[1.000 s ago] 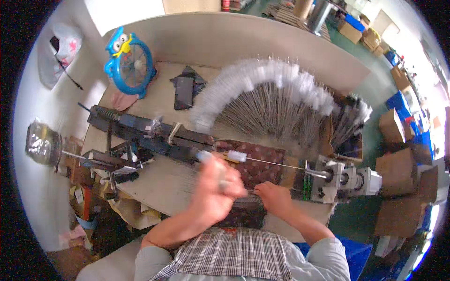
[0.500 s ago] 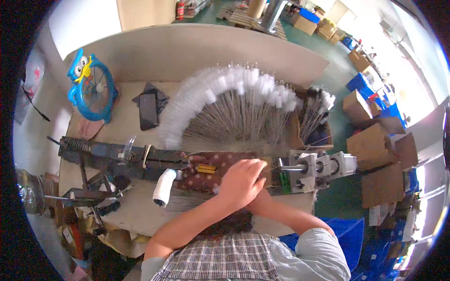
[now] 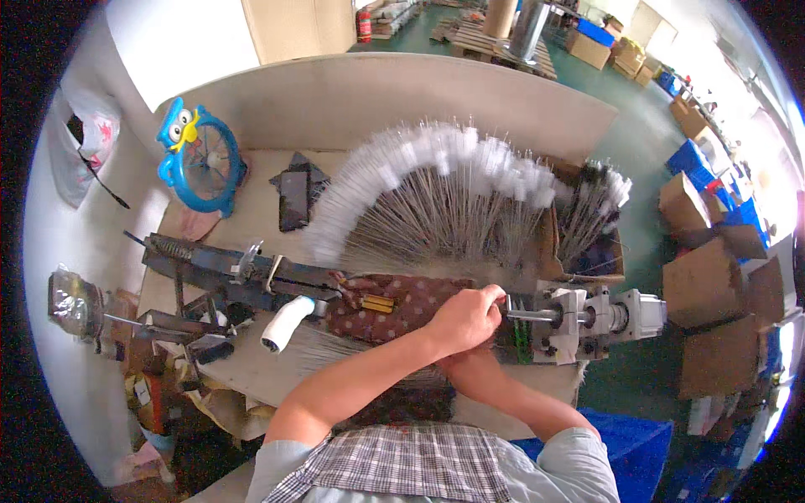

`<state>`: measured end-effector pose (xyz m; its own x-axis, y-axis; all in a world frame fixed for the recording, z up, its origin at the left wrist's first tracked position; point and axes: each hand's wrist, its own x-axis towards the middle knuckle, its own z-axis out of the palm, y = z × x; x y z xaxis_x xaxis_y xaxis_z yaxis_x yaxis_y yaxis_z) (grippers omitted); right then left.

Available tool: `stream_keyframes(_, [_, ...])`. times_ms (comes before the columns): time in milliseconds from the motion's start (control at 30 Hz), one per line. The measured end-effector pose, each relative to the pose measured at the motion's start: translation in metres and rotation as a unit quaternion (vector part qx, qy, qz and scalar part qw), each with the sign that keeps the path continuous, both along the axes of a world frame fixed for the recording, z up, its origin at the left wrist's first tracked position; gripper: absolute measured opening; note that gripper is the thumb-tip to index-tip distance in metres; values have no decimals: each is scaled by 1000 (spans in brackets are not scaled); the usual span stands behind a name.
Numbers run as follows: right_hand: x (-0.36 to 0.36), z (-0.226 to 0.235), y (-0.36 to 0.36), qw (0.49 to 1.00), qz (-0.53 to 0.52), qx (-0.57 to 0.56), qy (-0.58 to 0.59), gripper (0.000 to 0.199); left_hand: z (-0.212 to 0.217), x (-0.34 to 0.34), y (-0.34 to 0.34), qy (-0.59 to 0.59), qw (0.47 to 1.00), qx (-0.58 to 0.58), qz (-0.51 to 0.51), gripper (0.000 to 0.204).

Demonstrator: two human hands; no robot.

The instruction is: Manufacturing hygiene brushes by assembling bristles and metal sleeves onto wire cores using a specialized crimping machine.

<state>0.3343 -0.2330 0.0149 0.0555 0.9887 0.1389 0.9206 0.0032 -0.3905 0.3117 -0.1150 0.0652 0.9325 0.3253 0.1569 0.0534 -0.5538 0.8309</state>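
My left hand (image 3: 470,318) is closed beside the metal rod end (image 3: 524,314) of the machine's spindle. Its thumb and fingers are pressed together, and whatever they hold is too small or hidden to name. Just below it, partly covered by the left wrist, is my right hand (image 3: 471,360), whose fingers do not show. Left of both hands, a brown dotted cloth (image 3: 415,293) covers the middle of the machine bed. On the cloth lies a small yellow piece (image 3: 377,303). A white-wrapped handle (image 3: 288,324) sticks out at the cloth's left end.
A wide fan of white-tipped wire brushes (image 3: 402,159) spreads behind the machine. Darker brushes stand in a cardboard box (image 3: 587,272) at right. A motor block (image 3: 639,314) closes the right end. A blue toy-like fan (image 3: 201,159) and a phone (image 3: 293,201) sit back left.
The whole view has shifted, with the bench now further right and slightly lower. My left hand is now closer to the spindle's rod end; both hands stay close together.
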Motion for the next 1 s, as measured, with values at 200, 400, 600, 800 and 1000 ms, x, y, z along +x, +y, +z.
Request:
stream_keyframes(200, [1, 17, -6, 998, 46, -32, -1, 28, -3, 4, 5, -39, 990, 135, 19, 11])
stream_keyframes(400, [-8, 26, -8, 991, 23, -129, 33, 30, -27, 9, 79, 157, 891, 421, 67, 16])
stream_keyframes(600, [-9, 55, 3, 989, -40, -143, -11, 19, 5, -66, 41, -150, 920, 358, 58, 21])
stream_keyframes(800, [37, 105, 17, 950, 0, -45, -309, 11, 33, -144, 33, -224, 932, 284, 33, 24])
stream_keyframes(1000, [101, 107, 26, 971, -120, -82, -188, 22, 25, -167, 37, -234, 939, 216, 130, 26])
